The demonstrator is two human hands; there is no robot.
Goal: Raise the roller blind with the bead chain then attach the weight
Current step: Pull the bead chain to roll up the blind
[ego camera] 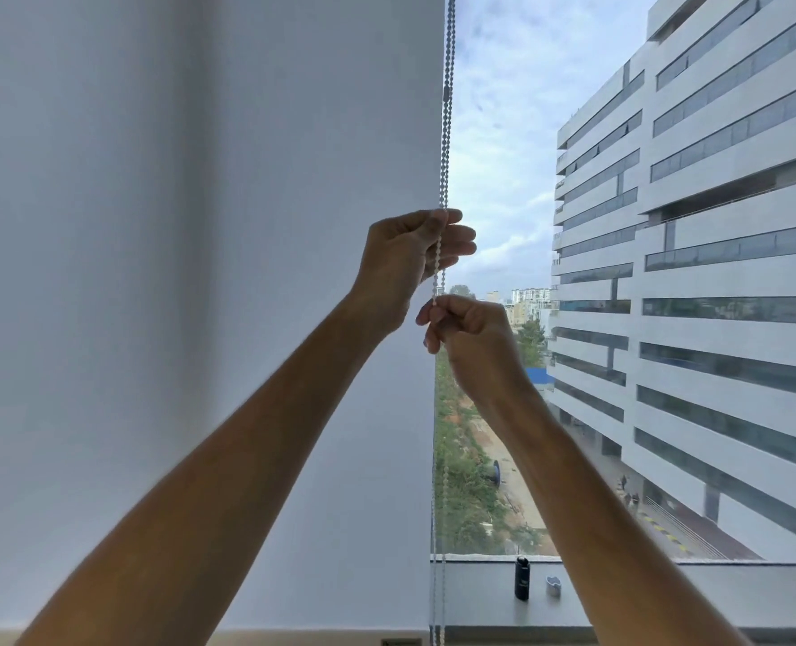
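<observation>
1. Two bare forearms are raised from the bottom of the view toward the middle, where both hands meet at the chain.
2. The chain is gripped by the left hand, the higher of the two; its fingers are curled shut around the beads, with the thumb side toward the blind.
3. Just below and to the right, the chain is pinched by the right hand; its fingers are closed on the beads, knuckles turned to the camera.
4. Between the two hands a short run of white beads is held taut and nearly upright.
5. Above the left hand the chain is seen as two strands running up out of view along the blind's right edge; a small connector is set in it high up.
6. Below the right hand the strands hang down past the sill to the bottom edge of the view.
7. The blind is down, covering the left part of the window to just above the lower frame.
8. On the sill, right of the chain, a dark cylinder is stood upright, and a small pale piece is laid near it, apart from it.
9. Beyond the glass, a white building with banded windows, trees and a cloudy sky are seen.
</observation>
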